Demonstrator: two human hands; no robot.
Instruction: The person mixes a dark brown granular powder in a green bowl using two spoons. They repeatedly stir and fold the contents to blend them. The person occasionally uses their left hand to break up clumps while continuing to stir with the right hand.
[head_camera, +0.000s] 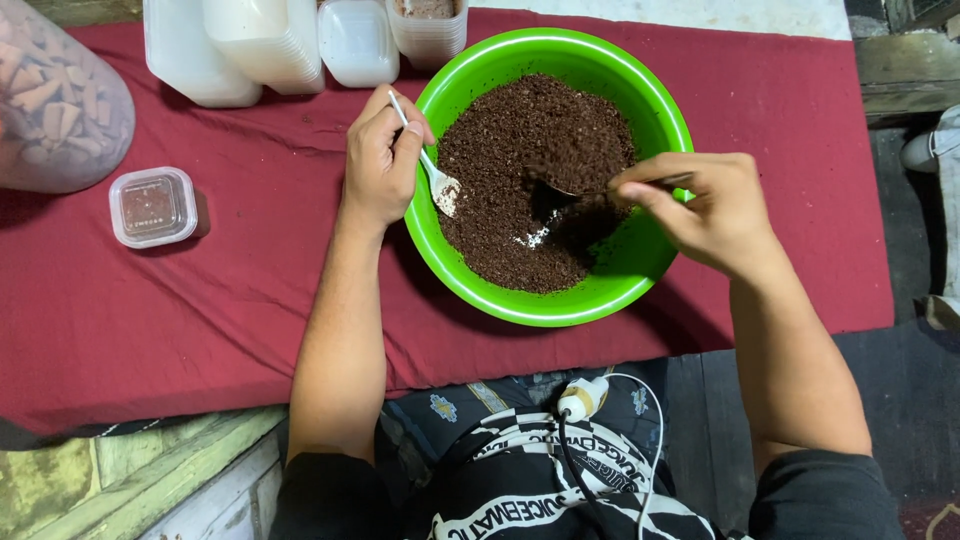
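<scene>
A bright green bowl (620, 270) sits on a dark red cloth (180, 310) and holds dark brown crumbs (530, 150) with a little white showing near the middle. My left hand (380, 160) grips a small white plastic spoon (440, 185) at the bowl's left rim, its tip over the crumbs. My right hand (710, 205) reaches in from the right and pinches a dark metal spoon (575, 190), whose bowl is dug into the crumbs at the centre.
A small lidded clear tub (152, 207) lies on the cloth at the left. Stacks of white plastic tubs (260, 45) line the far edge. A large clear jar of pale pieces (55, 100) stands far left. A white cable (600, 400) hangs at my chest.
</scene>
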